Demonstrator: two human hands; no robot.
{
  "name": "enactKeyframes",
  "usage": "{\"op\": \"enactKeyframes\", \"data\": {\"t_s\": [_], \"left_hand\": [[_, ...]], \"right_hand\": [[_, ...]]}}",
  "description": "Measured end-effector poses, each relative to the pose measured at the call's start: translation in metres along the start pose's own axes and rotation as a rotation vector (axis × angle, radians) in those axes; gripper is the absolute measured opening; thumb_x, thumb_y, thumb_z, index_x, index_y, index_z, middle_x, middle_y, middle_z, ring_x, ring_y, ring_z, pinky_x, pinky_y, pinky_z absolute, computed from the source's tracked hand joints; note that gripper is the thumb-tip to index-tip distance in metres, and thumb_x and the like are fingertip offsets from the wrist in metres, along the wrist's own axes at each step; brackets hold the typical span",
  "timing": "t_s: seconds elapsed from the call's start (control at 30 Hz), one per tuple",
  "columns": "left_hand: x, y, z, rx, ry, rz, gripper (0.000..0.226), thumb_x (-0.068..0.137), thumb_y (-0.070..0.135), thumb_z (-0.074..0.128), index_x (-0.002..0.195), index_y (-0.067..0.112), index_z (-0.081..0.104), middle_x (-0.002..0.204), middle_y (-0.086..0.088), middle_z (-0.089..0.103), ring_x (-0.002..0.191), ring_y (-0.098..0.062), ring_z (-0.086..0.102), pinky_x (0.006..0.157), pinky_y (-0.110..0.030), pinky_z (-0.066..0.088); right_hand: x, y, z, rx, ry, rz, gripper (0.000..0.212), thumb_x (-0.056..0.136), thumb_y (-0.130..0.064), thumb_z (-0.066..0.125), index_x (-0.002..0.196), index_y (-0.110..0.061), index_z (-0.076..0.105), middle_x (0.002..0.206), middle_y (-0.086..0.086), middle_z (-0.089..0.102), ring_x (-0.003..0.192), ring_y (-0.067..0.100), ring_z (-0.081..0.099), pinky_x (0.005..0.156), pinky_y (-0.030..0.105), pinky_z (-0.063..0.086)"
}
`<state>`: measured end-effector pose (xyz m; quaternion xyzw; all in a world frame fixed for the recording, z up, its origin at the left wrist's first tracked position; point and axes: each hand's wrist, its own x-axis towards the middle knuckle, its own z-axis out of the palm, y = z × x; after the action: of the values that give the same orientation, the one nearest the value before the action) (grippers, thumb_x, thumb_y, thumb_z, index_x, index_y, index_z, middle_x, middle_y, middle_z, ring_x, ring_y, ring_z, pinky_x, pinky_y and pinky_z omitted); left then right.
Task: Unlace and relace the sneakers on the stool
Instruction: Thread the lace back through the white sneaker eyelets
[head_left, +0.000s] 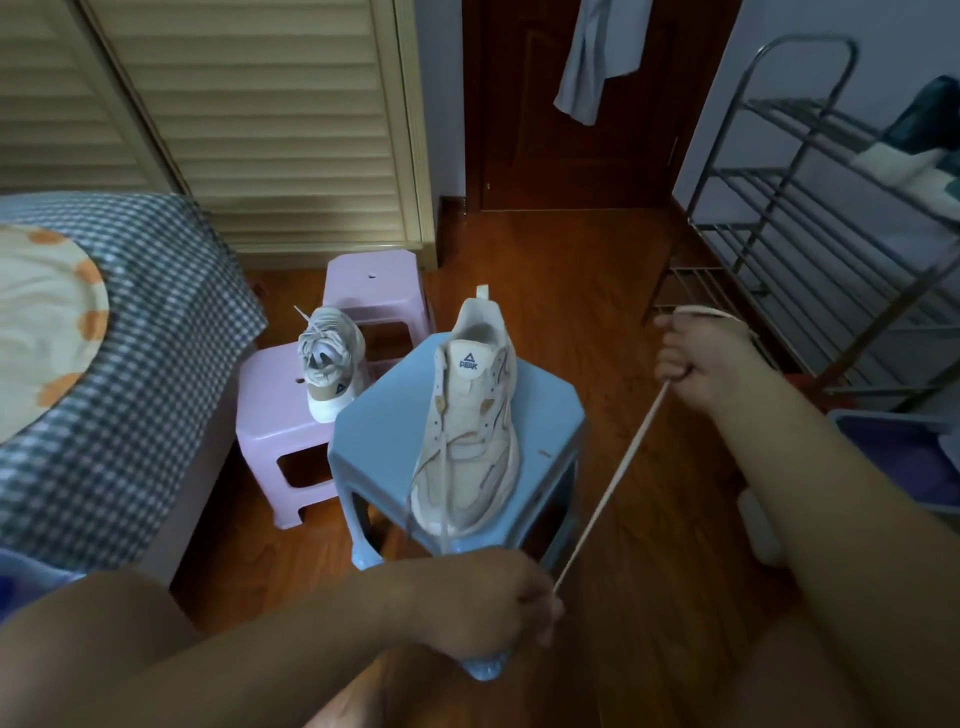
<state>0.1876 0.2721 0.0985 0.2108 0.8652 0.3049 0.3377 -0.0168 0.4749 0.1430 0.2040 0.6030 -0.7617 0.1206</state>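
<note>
A cream sneaker (470, 431) lies on the blue stool (379, 415), toe toward me, its eyelets mostly bare. A beige lace (610, 488) runs taut from my left hand (498, 605) up to my right hand (698, 358). My left hand grips the lace near the stool's front edge, where the lace strands from the toe also lead. My right hand, raised to the right of the sneaker, holds the other end, with lace looped over its back. A second, laced sneaker (327, 358) stands on the pink stool (270, 410) to the left.
Another pink stool (374, 280) stands behind. A bed with a checked cover (145, 322) fills the left side. A metal rack (810, 223) stands at the right, a dark door (571, 130) behind, and a louvred wardrobe (260, 119) at the back left. Wooden floor lies around the stools.
</note>
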Motion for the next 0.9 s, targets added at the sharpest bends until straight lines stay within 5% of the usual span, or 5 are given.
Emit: {"op": "enactKeyframes", "data": {"t_s": [0.3, 0.43, 0.53, 0.73, 0.9], "left_hand": [[-0.002, -0.02, 0.024, 0.075, 0.267, -0.204, 0.021, 0.103, 0.037, 0.051, 0.113, 0.021, 0.041, 0.098, -0.003, 0.06, 0.087, -0.02, 0.06, 0.079, -0.036, 0.05], [-0.005, -0.032, 0.012, -0.02, 0.676, -0.193, 0.012, 0.106, 0.033, 0.047, 0.103, 0.021, 0.048, 0.081, 0.003, 0.06, 0.072, -0.012, 0.057, 0.067, -0.035, 0.047], [-0.01, -0.027, -0.005, -0.071, 0.695, -0.04, 0.016, 0.105, 0.03, 0.051, 0.093, 0.023, 0.058, 0.079, 0.008, 0.06, 0.073, -0.006, 0.054, 0.07, -0.029, 0.046], [-0.004, -0.006, -0.036, -0.537, 0.863, 0.072, 0.004, 0.103, 0.023, 0.056, 0.098, 0.024, 0.056, 0.072, 0.003, 0.065, 0.051, -0.007, 0.049, 0.049, -0.022, 0.039], [-0.022, -0.031, -0.076, -0.675, 0.794, -0.135, 0.006, 0.101, 0.019, 0.059, 0.107, 0.017, 0.058, 0.063, 0.0, 0.052, 0.051, -0.011, 0.04, 0.045, -0.024, 0.034]], "right_hand": [[0.025, -0.009, -0.014, 0.058, 0.224, -0.177, 0.026, 0.102, -0.008, 0.041, 0.112, -0.008, 0.065, 0.069, -0.003, 0.047, 0.044, 0.005, 0.039, 0.042, 0.021, 0.031], [0.034, -0.003, -0.034, -0.921, 0.492, -0.029, 0.05, 0.103, -0.013, 0.045, 0.152, -0.007, 0.034, 0.133, 0.02, 0.056, 0.108, 0.031, 0.06, 0.086, 0.041, 0.051], [0.006, 0.017, -0.013, -1.718, 0.217, -0.12, 0.067, 0.1, -0.041, 0.053, 0.156, -0.018, 0.026, 0.154, 0.019, 0.034, 0.136, 0.04, 0.038, 0.106, 0.05, 0.04], [-0.087, 0.052, 0.048, -0.718, -1.033, 0.01, 0.04, 0.105, -0.028, 0.048, 0.144, -0.019, 0.048, 0.108, 0.004, 0.069, 0.087, 0.018, 0.068, 0.09, 0.037, 0.055], [-0.046, 0.029, 0.017, -0.941, -0.855, -0.068, 0.018, 0.098, -0.022, 0.062, 0.113, -0.026, 0.072, 0.07, 0.012, 0.052, 0.053, 0.016, 0.041, 0.05, 0.029, 0.033]]}}
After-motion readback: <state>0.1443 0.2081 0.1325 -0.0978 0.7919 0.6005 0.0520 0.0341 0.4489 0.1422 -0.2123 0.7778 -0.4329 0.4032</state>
